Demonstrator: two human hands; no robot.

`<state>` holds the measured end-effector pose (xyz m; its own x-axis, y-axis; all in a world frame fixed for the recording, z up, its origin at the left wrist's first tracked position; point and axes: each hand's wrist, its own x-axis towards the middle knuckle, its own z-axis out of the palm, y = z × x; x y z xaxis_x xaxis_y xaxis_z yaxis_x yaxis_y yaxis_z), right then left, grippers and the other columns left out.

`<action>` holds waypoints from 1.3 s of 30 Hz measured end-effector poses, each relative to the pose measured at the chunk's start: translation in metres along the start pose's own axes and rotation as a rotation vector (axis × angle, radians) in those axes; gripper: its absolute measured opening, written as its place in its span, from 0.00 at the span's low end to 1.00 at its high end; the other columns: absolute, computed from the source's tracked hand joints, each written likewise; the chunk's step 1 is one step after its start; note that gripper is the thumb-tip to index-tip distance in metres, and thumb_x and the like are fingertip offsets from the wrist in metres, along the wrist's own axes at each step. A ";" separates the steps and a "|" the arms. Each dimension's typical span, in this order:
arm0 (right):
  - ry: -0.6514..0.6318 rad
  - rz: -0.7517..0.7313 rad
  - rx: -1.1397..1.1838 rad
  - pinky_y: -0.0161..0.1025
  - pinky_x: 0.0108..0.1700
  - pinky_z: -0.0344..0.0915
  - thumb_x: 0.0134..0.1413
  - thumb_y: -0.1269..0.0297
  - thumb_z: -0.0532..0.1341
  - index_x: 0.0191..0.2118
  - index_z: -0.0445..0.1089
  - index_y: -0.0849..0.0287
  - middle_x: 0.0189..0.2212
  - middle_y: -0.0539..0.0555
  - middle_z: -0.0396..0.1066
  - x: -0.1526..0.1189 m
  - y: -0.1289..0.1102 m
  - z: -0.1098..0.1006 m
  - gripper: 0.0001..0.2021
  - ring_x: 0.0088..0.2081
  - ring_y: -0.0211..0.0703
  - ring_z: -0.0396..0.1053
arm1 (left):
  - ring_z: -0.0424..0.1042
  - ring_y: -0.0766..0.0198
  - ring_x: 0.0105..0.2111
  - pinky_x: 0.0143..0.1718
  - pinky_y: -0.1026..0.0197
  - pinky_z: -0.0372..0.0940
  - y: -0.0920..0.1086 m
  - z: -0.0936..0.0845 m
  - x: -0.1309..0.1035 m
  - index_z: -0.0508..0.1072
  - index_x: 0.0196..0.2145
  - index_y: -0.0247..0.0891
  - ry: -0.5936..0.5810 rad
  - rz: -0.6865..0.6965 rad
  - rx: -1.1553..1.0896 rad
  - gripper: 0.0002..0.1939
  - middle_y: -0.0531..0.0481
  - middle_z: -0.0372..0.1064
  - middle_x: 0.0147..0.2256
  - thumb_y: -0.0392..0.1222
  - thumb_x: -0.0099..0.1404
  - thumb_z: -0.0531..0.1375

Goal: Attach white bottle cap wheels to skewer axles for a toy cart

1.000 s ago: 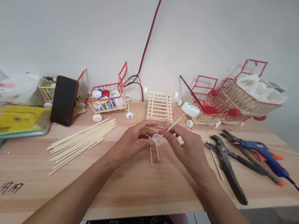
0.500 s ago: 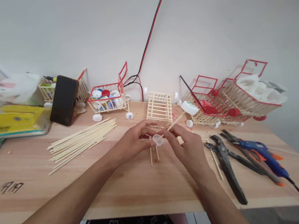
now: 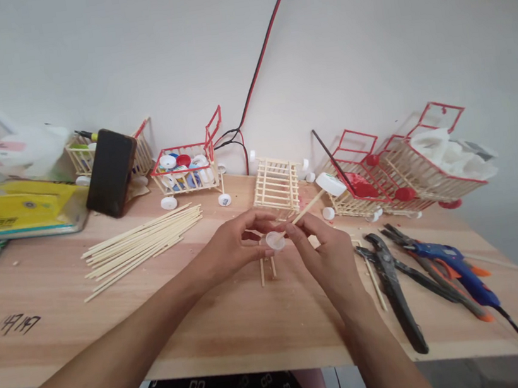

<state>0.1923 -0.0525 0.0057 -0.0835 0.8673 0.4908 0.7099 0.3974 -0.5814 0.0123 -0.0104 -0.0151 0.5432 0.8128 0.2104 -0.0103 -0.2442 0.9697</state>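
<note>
Near the middle of the table, my left hand (image 3: 234, 243) pinches a small translucent white cap (image 3: 275, 240) by its edge. My right hand (image 3: 327, 255) grips a thin wooden stick (image 3: 306, 208). One end of the stick meets the translucent cap, and a white cap (image 3: 331, 184) sits on its far end. Under my hands, short loose sticks (image 3: 262, 273) lie on the wood, partly covered by my fingers. Just beyond stands a small slatted stick frame (image 3: 276, 185) with white caps at its corners.
A pile of sticks (image 3: 144, 244) lies left. Pliers (image 3: 394, 294) and a blue glue gun (image 3: 454, 267) lie right, the cord trailing over the edge. Along the wall stand a cap-filled stick cart (image 3: 186, 177), more carts (image 3: 446, 163), a phone (image 3: 112, 172) and a yellow packet (image 3: 17, 210).
The stick with its white cap has shifted slightly right, and the white cap has turned a little. Both hands keep their grips in almost the same place.
</note>
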 end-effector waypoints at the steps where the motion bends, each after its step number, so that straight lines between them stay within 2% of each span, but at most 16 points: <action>1: -0.002 0.000 0.002 0.33 0.34 0.59 0.61 0.62 0.56 0.36 0.73 0.56 0.29 0.49 0.73 0.000 0.000 0.000 0.09 0.32 0.39 0.69 | 0.70 0.61 0.44 0.47 0.55 0.64 0.001 0.001 0.000 0.68 0.50 0.38 0.014 -0.003 0.020 0.24 0.45 0.70 0.48 0.33 0.55 0.65; 9: -0.017 -0.014 -0.001 0.33 0.34 0.58 0.60 0.63 0.57 0.32 0.71 0.58 0.26 0.49 0.71 0.001 0.000 0.001 0.08 0.30 0.38 0.67 | 0.71 0.61 0.45 0.48 0.58 0.64 0.010 0.003 -0.002 0.67 0.49 0.39 0.049 0.023 0.125 0.23 0.49 0.72 0.43 0.34 0.56 0.64; 13: -0.031 -0.017 0.002 0.33 0.32 0.58 0.59 0.65 0.58 0.29 0.68 0.59 0.25 0.49 0.70 0.002 0.002 0.001 0.08 0.28 0.38 0.66 | 0.71 0.61 0.45 0.47 0.58 0.63 0.013 0.003 -0.005 0.66 0.50 0.42 0.063 0.032 0.226 0.23 0.51 0.72 0.43 0.37 0.57 0.64; 17: -0.035 -0.019 0.009 0.33 0.32 0.58 0.58 0.65 0.58 0.30 0.69 0.58 0.26 0.49 0.70 0.002 0.004 0.002 0.07 0.29 0.38 0.66 | 0.71 0.61 0.44 0.46 0.59 0.63 0.014 0.004 -0.006 0.66 0.50 0.43 0.080 0.052 0.293 0.21 0.53 0.73 0.41 0.38 0.58 0.63; 24: -0.048 0.007 0.004 0.32 0.32 0.58 0.59 0.64 0.58 0.33 0.70 0.58 0.26 0.48 0.71 0.001 0.004 0.004 0.06 0.28 0.37 0.66 | 0.72 0.61 0.44 0.46 0.58 0.63 0.012 0.005 -0.006 0.67 0.47 0.43 0.112 0.050 0.272 0.19 0.53 0.74 0.41 0.41 0.58 0.63; 35: -0.034 0.021 -0.015 0.32 0.32 0.58 0.58 0.65 0.58 0.30 0.70 0.58 0.25 0.48 0.71 0.001 0.003 0.004 0.07 0.28 0.36 0.66 | 0.72 0.60 0.42 0.46 0.56 0.64 0.008 0.006 -0.005 0.67 0.47 0.42 0.155 -0.013 0.262 0.20 0.51 0.74 0.40 0.41 0.57 0.64; 39: -0.050 0.021 -0.007 0.32 0.32 0.57 0.58 0.65 0.58 0.29 0.69 0.59 0.25 0.48 0.70 0.002 0.003 0.005 0.08 0.27 0.36 0.65 | 0.72 0.61 0.42 0.46 0.57 0.65 0.009 0.006 -0.005 0.67 0.46 0.41 0.138 0.007 0.231 0.19 0.51 0.74 0.39 0.43 0.58 0.64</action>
<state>0.1911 -0.0482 0.0015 -0.1031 0.8892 0.4457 0.7164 0.3772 -0.5869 0.0142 -0.0200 -0.0083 0.4243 0.8712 0.2470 0.1872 -0.3513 0.9174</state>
